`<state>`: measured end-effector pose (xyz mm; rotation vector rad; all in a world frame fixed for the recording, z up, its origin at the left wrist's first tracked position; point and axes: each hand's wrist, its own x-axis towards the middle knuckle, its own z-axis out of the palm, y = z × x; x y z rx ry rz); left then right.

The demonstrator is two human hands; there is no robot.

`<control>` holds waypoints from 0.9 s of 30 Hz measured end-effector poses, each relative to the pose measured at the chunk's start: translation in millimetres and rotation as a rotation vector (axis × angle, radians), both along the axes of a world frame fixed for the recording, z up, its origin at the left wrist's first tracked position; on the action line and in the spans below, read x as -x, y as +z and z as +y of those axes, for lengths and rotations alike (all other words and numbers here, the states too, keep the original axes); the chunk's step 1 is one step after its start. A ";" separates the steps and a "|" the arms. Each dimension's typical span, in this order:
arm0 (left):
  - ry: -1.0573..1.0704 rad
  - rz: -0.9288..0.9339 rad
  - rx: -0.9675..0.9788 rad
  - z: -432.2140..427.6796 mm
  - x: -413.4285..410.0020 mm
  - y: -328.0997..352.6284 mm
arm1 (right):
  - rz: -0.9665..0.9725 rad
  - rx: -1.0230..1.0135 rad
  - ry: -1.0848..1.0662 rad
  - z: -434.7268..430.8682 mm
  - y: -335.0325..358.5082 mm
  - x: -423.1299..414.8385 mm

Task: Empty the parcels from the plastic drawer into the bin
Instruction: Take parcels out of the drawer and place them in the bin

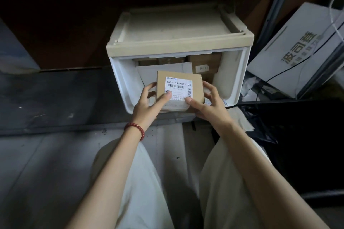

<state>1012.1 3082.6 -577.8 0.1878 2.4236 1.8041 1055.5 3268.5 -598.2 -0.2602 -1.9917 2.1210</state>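
Both grips hold one small brown parcel (179, 87) with a barcode label. Its long axis runs left to right, and it sits just above the front edge of the plastic drawer (237, 82). The left grip (147, 101) curls round its left end, thumb on the label; the right grip (209, 105) takes the right end likewise. The bin is probably the dark shape with the black bag (260, 126) beside the drawer's front right corner (hard to make out in the gloom), so the parcel must travel rightward, and the right grip is nearer. Inside the drawer lie a white envelope (163, 69) and brown boxes (204, 61) towards its back edge
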 end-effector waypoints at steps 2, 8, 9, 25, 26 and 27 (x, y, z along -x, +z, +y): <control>-0.018 0.001 -0.003 -0.1 0.6 -0.6 | 0.017 -0.005 -0.005 -2.0 0.8 -0.1; -0.037 0.080 0.060 2.6 3.1 -8.3 | 0.021 -0.032 -0.043 -3.4 0.8 3.1; -0.036 0.106 0.069 3.1 4.0 -9.8 | 0.017 -0.042 -0.046 -3.0 1.3 3.3; 0.126 -0.026 -0.123 1.4 20.7 -9.8 | -0.137 -0.026 0.048 6.6 -7.5 14.3; 0.133 0.015 -0.093 0.5 21.5 -10.6 | -0.172 0.002 0.048 6.0 -7.0 15.2; 0.124 0.065 -0.058 -0.4 21.8 -11.5 | -0.203 0.049 0.051 5.4 -5.6 15.7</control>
